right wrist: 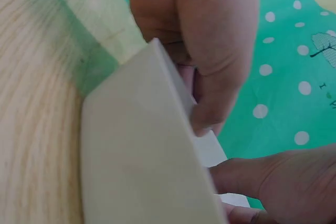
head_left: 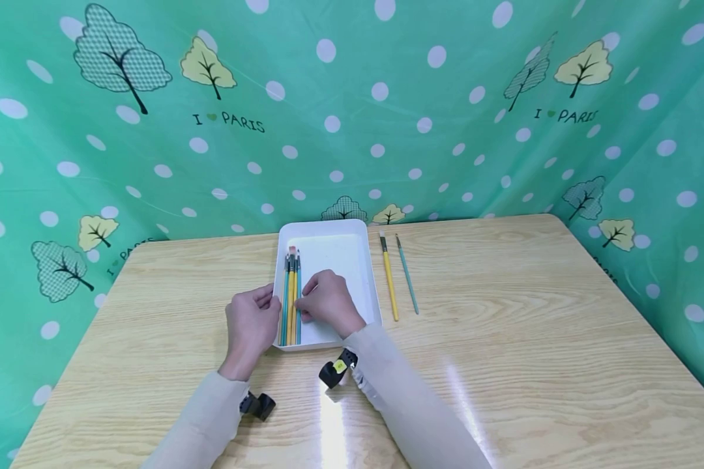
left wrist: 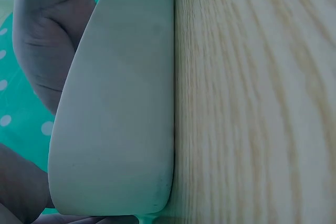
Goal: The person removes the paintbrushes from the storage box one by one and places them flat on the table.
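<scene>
A white tray (head_left: 334, 240) stands near the table's back edge. Several paintbrushes (head_left: 290, 326) with yellow and turquoise handles lie side by side along its left wall, bristles toward the back. My left hand (head_left: 252, 326) grips that left wall, thumb at the rim and fingers on the outer side. Inside the tray, my right hand (head_left: 328, 301) has its thumb and fingertips at the rightmost turquoise paintbrush (head_left: 298, 331), apparently pinching it. The right wrist view shows the right hand (right wrist: 215, 40) bent down behind the tray wall (right wrist: 136, 145); the brushes are hidden there.
To the right of the tray, a yellow-handled paintbrush (head_left: 390, 280) and a thin turquoise one (head_left: 407, 273) lie on the wooden table (head_left: 534, 326). A green dotted curtain (head_left: 352, 98) hangs behind the table and at both sides.
</scene>
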The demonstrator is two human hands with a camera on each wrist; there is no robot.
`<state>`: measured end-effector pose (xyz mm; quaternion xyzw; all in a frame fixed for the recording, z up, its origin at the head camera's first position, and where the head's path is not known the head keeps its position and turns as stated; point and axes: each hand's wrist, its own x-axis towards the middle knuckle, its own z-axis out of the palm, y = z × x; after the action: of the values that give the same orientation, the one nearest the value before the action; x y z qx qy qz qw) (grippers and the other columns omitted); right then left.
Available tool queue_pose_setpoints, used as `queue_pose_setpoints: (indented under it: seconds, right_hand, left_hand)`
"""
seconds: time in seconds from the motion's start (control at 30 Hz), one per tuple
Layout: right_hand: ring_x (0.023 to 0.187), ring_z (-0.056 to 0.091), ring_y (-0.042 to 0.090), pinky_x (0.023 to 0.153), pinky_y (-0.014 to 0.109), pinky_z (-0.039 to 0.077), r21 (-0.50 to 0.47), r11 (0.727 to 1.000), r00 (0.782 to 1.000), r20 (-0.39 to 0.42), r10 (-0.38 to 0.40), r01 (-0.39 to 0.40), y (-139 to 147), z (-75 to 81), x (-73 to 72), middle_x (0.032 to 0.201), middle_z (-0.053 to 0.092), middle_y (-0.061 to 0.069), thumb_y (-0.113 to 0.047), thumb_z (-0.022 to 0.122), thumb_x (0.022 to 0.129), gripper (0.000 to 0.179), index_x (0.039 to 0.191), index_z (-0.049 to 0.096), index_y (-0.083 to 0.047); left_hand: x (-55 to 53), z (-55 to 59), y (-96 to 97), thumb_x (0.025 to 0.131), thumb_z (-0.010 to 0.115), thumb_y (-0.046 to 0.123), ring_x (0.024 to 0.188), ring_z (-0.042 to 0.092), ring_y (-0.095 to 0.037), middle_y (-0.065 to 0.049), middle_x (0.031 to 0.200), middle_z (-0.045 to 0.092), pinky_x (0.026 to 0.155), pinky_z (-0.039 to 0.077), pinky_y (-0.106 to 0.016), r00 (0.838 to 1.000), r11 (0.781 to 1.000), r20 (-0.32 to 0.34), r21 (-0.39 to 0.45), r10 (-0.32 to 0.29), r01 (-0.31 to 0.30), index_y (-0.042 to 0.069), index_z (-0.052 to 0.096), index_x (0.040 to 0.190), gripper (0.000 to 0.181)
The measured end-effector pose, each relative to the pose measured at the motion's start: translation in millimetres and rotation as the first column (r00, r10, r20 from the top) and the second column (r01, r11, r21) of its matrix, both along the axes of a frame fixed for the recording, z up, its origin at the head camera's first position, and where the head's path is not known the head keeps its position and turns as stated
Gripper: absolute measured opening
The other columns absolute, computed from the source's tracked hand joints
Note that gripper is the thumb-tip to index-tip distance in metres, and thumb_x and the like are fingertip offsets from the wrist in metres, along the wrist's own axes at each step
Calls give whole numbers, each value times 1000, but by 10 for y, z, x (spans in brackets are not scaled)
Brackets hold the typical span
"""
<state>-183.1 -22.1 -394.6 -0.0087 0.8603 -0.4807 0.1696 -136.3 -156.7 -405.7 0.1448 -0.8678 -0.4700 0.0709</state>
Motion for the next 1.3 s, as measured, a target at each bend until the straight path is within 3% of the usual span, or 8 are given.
queue_pose_setpoints:
  seconds: [0.33,0.57,0.8,1.1,1.3]
  right_hand:
    - [54,70,15,47,15,47,39,999,998,-59,19,-17,-45,-53,16,67,69,3,-9,79,88,14,96,70,-2]
    - [50,64,10,49,16,47,95,995,998,-57,11,-6,-45,-46,7,68,67,2,-10,80,87,13,90,68,-6]
    - [63,65,13,52,20,48,169,985,998,-62,-15,26,-41,-18,15,77,66,4,-16,83,84,20,83,65,-8]
    - [51,57,14,44,22,42,243,969,992,-127,-25,55,-30,-4,35,55,59,2,-13,83,81,31,60,60,-10]
    - [57,58,18,50,27,46,314,946,988,-152,-34,81,-29,26,24,60,63,3,-21,89,76,30,64,64,-10]
  left_hand:
    - [1,-2,-1,99,55,7,107,74,-35,-26,121,71,85,64,-40,1000,1000,2,-8,-2,2,-4,65,131,35]
    - [1,5,5,99,55,8,107,74,-33,-25,121,71,84,64,-39,1000,1000,10,-11,1,-1,-3,65,131,35]
    - [1,6,3,99,56,7,107,75,-33,-25,121,71,84,64,-38,1000,1000,10,-11,7,-6,-3,65,131,35]
    - [10,1,9,98,56,6,106,75,-34,-25,120,72,83,64,-39,1000,1000,0,-17,4,-4,-4,65,130,35]
    - [5,14,10,99,56,6,108,74,-34,-26,123,70,85,64,-37,1000,1000,8,0,5,-5,-4,63,132,35]
